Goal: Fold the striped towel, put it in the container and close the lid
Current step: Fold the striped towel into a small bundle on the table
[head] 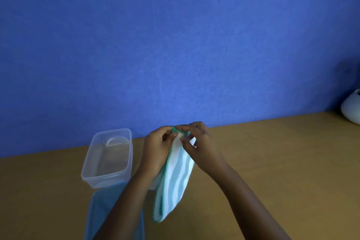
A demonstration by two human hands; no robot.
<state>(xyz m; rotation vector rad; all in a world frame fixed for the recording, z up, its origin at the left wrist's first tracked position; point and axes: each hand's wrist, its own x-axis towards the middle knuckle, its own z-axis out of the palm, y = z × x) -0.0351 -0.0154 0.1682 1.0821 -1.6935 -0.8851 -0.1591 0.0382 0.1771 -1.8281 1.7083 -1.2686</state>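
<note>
wall point(175, 35): plain blue | table point(272, 161): tan wood, against wall | white round vase point(351, 107): far right edge

White pot point(351, 108) on wooden table point(272, 152)

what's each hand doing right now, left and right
Left hand: pinches the top edge of the striped towel.
Right hand: pinches the same top edge, towel hanging below.

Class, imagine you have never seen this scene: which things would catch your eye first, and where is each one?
First, the striped towel, hanging at the centre above the wooden table, its top edge pinched by the left hand and the right hand. To the left stands a clear container, open, with a blue lid lying in front of it. Behind everything rises a vivid blue wall.
</note>
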